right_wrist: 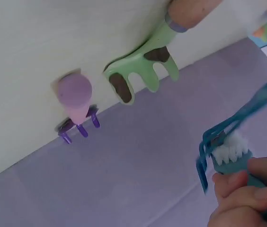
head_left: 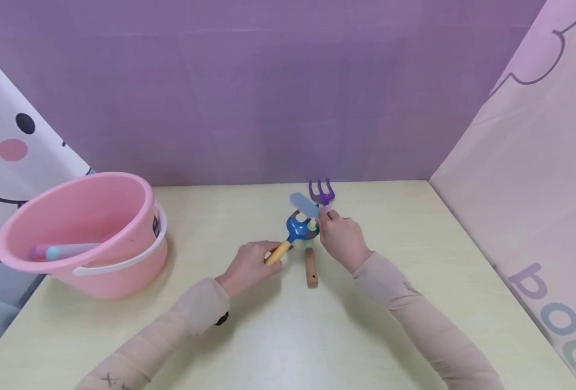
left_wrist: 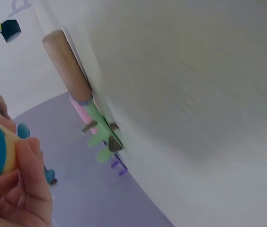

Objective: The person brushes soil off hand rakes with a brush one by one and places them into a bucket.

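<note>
My left hand grips the yellow handle of a blue garden hand fork, its tines pointing away from me; the blue handle end shows large in the left wrist view. In my right hand is a small blue brush with white bristles. The bristles overlap the fork's tines in the right wrist view, beside a brown patch. Under the hands lies a green hand fork with a wooden handle and brown patches. Farther back lies a purple fork with a pink handle, partly hidden by my right hand.
At the left of the pale table stands a pink bucket with a white carrying handle. Teal and pink rod-shaped things lie inside it. A purple backdrop rises behind the table, with printed cloth at both sides.
</note>
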A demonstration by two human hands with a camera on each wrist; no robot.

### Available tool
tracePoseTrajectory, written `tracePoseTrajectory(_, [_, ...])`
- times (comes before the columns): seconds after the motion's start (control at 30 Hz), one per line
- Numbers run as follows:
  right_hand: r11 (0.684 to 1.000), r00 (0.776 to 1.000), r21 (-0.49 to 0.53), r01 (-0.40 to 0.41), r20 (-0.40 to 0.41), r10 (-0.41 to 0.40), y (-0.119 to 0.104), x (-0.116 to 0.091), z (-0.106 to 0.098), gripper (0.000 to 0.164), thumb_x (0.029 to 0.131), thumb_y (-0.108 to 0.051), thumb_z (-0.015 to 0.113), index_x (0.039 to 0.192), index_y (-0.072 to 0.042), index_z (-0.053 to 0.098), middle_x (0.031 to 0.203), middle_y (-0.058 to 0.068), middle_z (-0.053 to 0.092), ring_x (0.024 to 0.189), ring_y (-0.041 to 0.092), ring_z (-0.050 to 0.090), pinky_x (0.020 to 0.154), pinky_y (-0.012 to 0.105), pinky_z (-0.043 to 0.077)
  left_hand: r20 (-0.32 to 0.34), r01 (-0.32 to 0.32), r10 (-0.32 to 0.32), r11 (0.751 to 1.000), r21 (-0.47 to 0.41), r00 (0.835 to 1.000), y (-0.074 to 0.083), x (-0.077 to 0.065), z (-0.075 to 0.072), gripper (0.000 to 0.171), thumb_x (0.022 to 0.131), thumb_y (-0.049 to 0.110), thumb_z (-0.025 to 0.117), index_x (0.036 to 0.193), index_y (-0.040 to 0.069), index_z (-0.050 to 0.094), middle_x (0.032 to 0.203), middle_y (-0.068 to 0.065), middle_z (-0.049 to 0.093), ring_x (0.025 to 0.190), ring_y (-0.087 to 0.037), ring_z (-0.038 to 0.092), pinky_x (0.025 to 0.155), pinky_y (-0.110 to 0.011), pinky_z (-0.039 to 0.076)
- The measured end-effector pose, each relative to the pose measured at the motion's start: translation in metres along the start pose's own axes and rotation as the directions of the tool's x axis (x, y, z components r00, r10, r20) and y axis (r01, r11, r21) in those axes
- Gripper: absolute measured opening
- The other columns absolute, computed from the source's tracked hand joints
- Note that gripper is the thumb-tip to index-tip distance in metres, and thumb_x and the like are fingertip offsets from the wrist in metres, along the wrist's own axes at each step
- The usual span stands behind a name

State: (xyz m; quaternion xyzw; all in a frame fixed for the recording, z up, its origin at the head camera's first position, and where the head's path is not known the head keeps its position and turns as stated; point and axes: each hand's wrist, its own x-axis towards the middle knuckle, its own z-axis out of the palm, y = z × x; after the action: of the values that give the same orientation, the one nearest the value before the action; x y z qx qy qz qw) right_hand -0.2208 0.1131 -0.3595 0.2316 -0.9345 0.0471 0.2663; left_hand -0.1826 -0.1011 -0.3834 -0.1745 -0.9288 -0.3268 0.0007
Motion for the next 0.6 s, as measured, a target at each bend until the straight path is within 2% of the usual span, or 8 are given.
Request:
tracePoseTrajectory(0.07, [1.000, 0.999, -0.010, -0.001, 0.040, 0.001, -0.001, 0.001, 0.000, 0.024, 0.092, -0.016, 0.051, 0.102, 0.004, 0.060, 0.075, 0.014, 0.062, 0.040, 0.016, 0.045, 0.034, 0.029, 0.040, -0.022, -0.024, 0.024, 1.000, 0.019, 0.999, 0.003, -0.002, 0.002, 0.039, 0.079, 0.016, 0.063, 0.116, 0.006, 0.063, 0.084, -0.003, 0.061, 0.056, -0.009, 0.047, 0.047, -0.020, 0.039])
tracePoseTrajectory(0.13, [0.999, 0.992, 0.028, -0.032, 0.120, 0.029, -0.001, 0.004, -0.003, 0.023, 0.093, -0.017, 0.049, 0.099, 0.002, 0.061, 0.070, 0.011, 0.059, 0.042, 0.015, 0.043, 0.035, 0.028, 0.039, -0.041, -0.039, 0.040, 0.999, 0.026, 0.998, 0.007, -0.004, 0.004, 0.037, 0.079, 0.014, 0.062, 0.114, 0.003, 0.063, 0.082, -0.003, 0.061, 0.056, -0.008, 0.047, 0.046, -0.019, 0.039])
tracePoseTrajectory(0.23, [0.984, 0.967, 0.137, -0.114, 0.242, 0.079, 0.000, 0.008, -0.009, 0.024, 0.094, -0.018, 0.047, 0.094, 0.000, 0.063, 0.063, 0.006, 0.053, 0.046, 0.015, 0.042, 0.038, 0.026, 0.036, -0.057, -0.041, 0.042, 0.999, 0.027, 0.998, 0.011, -0.007, 0.007, 0.036, 0.079, 0.013, 0.062, 0.114, 0.002, 0.063, 0.081, -0.004, 0.060, 0.055, -0.007, 0.046, 0.045, -0.018, 0.039])
tracePoseTrajectory(0.33, [0.951, 0.940, 0.247, -0.189, 0.325, 0.103, 0.002, 0.011, -0.013, 0.025, 0.095, -0.018, 0.046, 0.090, -0.002, 0.064, 0.058, 0.003, 0.048, 0.047, 0.013, 0.040, 0.042, 0.024, 0.033, -0.069, -0.043, 0.045, 0.999, 0.028, 0.997, 0.014, -0.008, 0.009, 0.036, 0.079, 0.013, 0.062, 0.113, 0.002, 0.063, 0.081, -0.004, 0.061, 0.057, -0.007, 0.047, 0.047, -0.017, 0.040])
tracePoseTrajectory(0.43, [0.921, 0.924, 0.318, -0.224, 0.370, 0.097, 0.005, 0.012, -0.014, 0.026, 0.095, -0.018, 0.045, 0.087, -0.003, 0.065, 0.056, 0.001, 0.044, 0.047, 0.011, 0.037, 0.043, 0.023, 0.031, -0.082, -0.047, 0.050, 0.998, 0.036, 0.995, 0.015, -0.009, 0.010, 0.035, 0.079, 0.014, 0.062, 0.113, 0.002, 0.064, 0.079, -0.003, 0.060, 0.057, -0.007, 0.047, 0.047, -0.017, 0.040])
tracePoseTrajectory(0.6, [0.887, 0.912, 0.382, -0.258, 0.401, 0.093, 0.005, 0.013, -0.015, 0.027, 0.095, -0.017, 0.046, 0.085, -0.002, 0.065, 0.055, 0.000, 0.040, 0.046, 0.010, 0.034, 0.042, 0.021, 0.028, -0.101, -0.078, 0.087, 0.993, 0.087, 0.991, 0.016, -0.009, 0.010, 0.035, 0.079, 0.012, 0.062, 0.112, 0.001, 0.064, 0.071, -0.001, 0.056, 0.054, -0.006, 0.045, 0.045, -0.017, 0.038])
